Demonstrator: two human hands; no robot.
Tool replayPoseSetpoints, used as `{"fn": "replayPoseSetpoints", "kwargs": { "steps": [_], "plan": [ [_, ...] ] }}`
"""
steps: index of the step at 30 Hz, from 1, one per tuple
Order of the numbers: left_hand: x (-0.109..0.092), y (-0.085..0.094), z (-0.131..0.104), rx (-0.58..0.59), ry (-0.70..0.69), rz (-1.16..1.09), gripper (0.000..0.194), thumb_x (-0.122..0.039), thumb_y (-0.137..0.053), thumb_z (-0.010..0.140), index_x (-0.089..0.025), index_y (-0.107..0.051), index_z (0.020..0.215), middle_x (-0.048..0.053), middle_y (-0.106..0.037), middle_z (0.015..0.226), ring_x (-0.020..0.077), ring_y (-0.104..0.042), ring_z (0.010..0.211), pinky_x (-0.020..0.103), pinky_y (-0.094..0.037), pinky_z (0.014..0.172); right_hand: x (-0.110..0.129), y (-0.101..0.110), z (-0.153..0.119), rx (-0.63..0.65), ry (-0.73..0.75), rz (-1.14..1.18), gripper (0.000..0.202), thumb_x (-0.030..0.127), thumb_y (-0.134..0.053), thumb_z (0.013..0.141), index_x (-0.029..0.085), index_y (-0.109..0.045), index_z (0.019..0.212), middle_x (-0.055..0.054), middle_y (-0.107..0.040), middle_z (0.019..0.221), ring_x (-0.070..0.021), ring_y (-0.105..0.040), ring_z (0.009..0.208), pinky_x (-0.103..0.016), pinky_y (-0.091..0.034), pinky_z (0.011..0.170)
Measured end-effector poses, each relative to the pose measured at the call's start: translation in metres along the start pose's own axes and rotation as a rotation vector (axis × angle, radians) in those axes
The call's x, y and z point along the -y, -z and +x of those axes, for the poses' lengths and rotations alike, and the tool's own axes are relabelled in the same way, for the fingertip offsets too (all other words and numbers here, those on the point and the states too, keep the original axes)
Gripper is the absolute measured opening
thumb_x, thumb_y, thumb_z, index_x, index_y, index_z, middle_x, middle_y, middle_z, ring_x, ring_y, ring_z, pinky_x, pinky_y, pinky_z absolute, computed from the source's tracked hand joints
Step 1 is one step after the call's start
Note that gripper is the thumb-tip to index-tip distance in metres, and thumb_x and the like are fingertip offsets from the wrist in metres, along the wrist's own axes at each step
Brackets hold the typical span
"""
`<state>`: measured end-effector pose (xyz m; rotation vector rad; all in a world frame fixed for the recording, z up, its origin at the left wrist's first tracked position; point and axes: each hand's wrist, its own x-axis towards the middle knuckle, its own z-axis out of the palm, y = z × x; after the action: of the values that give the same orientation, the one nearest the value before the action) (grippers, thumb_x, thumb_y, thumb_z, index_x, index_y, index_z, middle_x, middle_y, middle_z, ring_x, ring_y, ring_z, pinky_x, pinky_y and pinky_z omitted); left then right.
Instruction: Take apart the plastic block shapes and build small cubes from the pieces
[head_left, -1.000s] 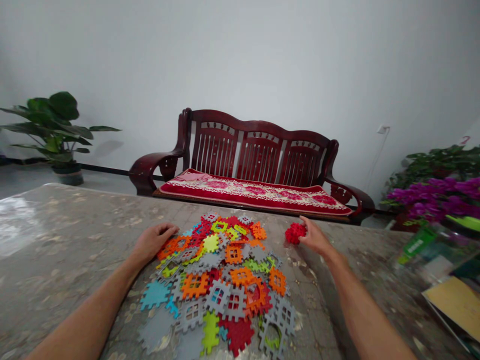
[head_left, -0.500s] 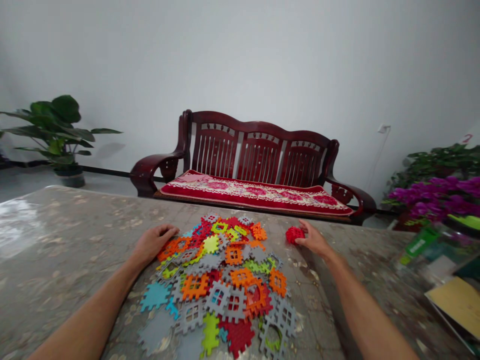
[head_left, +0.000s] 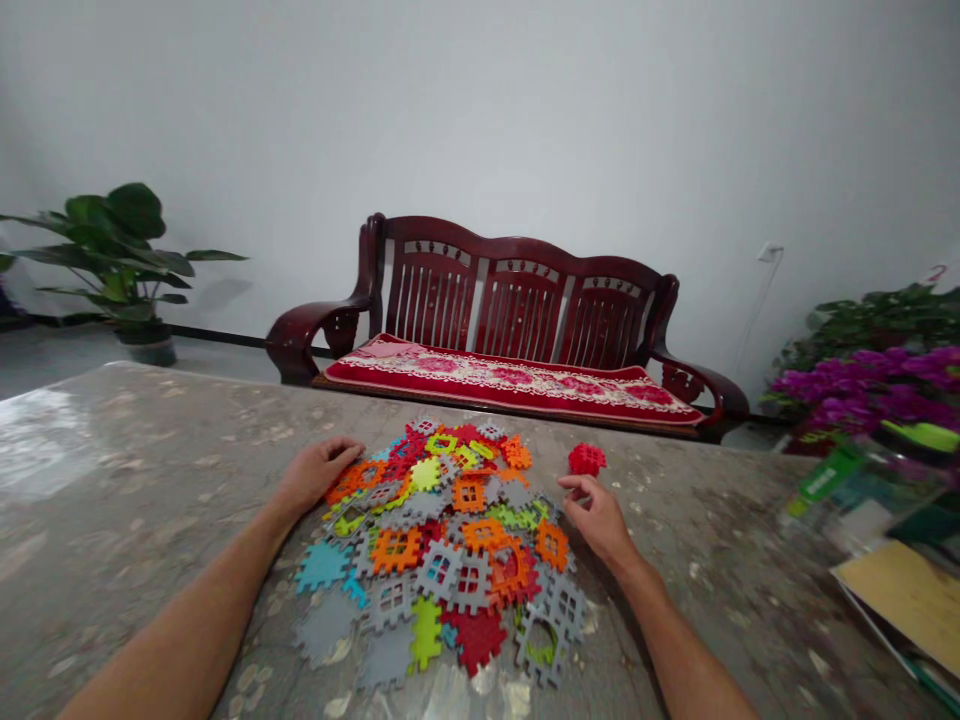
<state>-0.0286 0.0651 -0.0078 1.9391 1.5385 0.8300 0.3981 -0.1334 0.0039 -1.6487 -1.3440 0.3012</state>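
The right hand [head_left: 598, 517] hovering half-open and empty, the left hand [head_left: 315, 476] curling, contents unclear, one red cluster [head_left: 586, 459] is sitting right of many piled pieces [head_left: 471, 494].

You see notched puzzle pieces [head_left: 442, 565] of plastic look, mostly matt, smooth-faced. Red cluster [head_left: 586, 459] at far right of them: plastic look, knobbly. Your table [head_left: 187, 450]: smooth, glossy, bright glare at left. Far bench [head_left: 525, 300]: dark wood, polished to a shine. Seat cover [head_left: 510, 378]: cloth, matt. Wall [head_left: 480, 120]: smooth, matt. Bottle [head_left: 900, 480] at right: clear, plastic look.
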Motion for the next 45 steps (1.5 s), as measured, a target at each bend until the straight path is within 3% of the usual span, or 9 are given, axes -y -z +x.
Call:
{"fn": "replayPoseSetpoints", "kwargs": {
  "steps": [5,10,15,20,28,32,35,38,45],
  "plan": [
    [-0.007,0.0,-0.002,0.024,-0.052,0.057,0.042,-0.051,-0.052,0.072,-0.022,-0.073,0.093,0.004,-0.077,0.097,0.0248,-0.069,0.092,0.031,-0.051,0.086,-0.001,0.002,-0.01,0.05,-0.14,0.162,0.03,0.035,-0.059,0.062,0.019,-0.069,0.085,-0.003,-0.067,0.077,-0.0187,-0.059,0.069,-0.031,-0.048,0.067],
    [-0.009,0.0,-0.008,0.053,-0.127,0.047,0.044,-0.055,-0.05,0.073,-0.022,-0.075,0.089,0.006,-0.076,0.107,0.0265,-0.066,0.104,0.035,-0.048,0.099,0.005,0.012,-0.017,0.208,-0.099,0.202,0.027,0.041,-0.065,0.066,0.019,-0.068,0.083,-0.001,-0.063,0.073,-0.0178,-0.056,0.069,-0.03,-0.045,0.067],
    [-0.004,-0.001,-0.014,0.062,-0.121,0.013,0.049,-0.059,-0.051,0.073,-0.021,-0.075,0.093,0.008,-0.071,0.123,0.0275,-0.062,0.115,0.037,-0.042,0.108,0.007,0.011,-0.023,0.282,0.014,0.06,0.021,0.036,-0.069,0.069,0.02,-0.07,0.082,-0.001,-0.06,0.081,-0.0157,-0.053,0.069,-0.028,-0.043,0.066],
    [-0.003,-0.001,-0.017,0.051,-0.079,0.012,0.049,-0.06,-0.051,0.073,-0.023,-0.075,0.094,0.005,-0.071,0.123,0.027,-0.063,0.114,0.035,-0.043,0.105,0.004,0.008,-0.024,0.325,0.088,-0.045,0.012,0.029,-0.07,0.07,0.02,-0.069,0.079,-0.003,-0.061,0.091,-0.0173,-0.057,0.081,-0.03,-0.045,0.075],
    [-0.004,0.002,-0.02,0.022,-0.013,-0.008,0.046,-0.056,-0.051,0.072,-0.023,-0.075,0.093,0.002,-0.078,0.098,0.0249,-0.069,0.094,0.029,-0.05,0.088,0.0,0.005,-0.021,0.302,0.033,0.027,0.011,0.029,-0.059,0.075,0.02,-0.063,0.07,-0.003,-0.062,0.08,-0.0174,-0.058,0.077,-0.029,-0.045,0.073],
    [-0.006,0.003,-0.02,0.026,-0.004,-0.003,0.046,-0.056,-0.051,0.072,-0.023,-0.075,0.092,0.002,-0.078,0.096,0.0241,-0.07,0.09,0.027,-0.051,0.082,0.004,0.01,-0.021,0.332,-0.054,0.024,0.022,0.032,-0.062,0.073,0.019,-0.069,0.089,-0.001,-0.065,0.078,-0.0168,-0.057,0.07,-0.028,-0.045,0.067],
    [-0.007,0.004,-0.019,0.021,-0.005,0.019,0.045,-0.056,-0.05,0.073,-0.024,-0.075,0.092,0.002,-0.078,0.098,0.0247,-0.069,0.092,0.027,-0.051,0.082,0.01,0.015,-0.023,0.392,-0.038,-0.02,0.044,0.026,-0.07,0.064,0.021,-0.07,0.108,-0.002,-0.069,0.093,-0.0178,-0.058,0.079,-0.029,-0.046,0.073],
    [-0.008,0.004,-0.019,0.023,-0.007,0.046,0.046,-0.056,-0.049,0.074,-0.024,-0.076,0.093,0.003,-0.078,0.101,0.025,-0.069,0.094,0.028,-0.05,0.084,0.012,0.016,-0.024,0.409,0.01,-0.032,0.041,0.023,-0.07,0.064,0.023,-0.072,0.105,-0.003,-0.069,0.104,-0.0191,-0.059,0.089,-0.03,-0.045,0.08],
    [-0.009,0.004,-0.019,0.033,-0.006,0.066,0.045,-0.056,-0.049,0.074,-0.024,-0.076,0.092,0.002,-0.078,0.098,0.0247,-0.069,0.092,0.028,-0.05,0.082,-0.003,0.011,-0.021,0.277,-0.151,0.147,0.036,0.036,-0.07,0.066,0.018,-0.074,0.097,0.001,-0.064,0.069,-0.0155,-0.054,0.062,-0.027,-0.044,0.06]
  ]
}}
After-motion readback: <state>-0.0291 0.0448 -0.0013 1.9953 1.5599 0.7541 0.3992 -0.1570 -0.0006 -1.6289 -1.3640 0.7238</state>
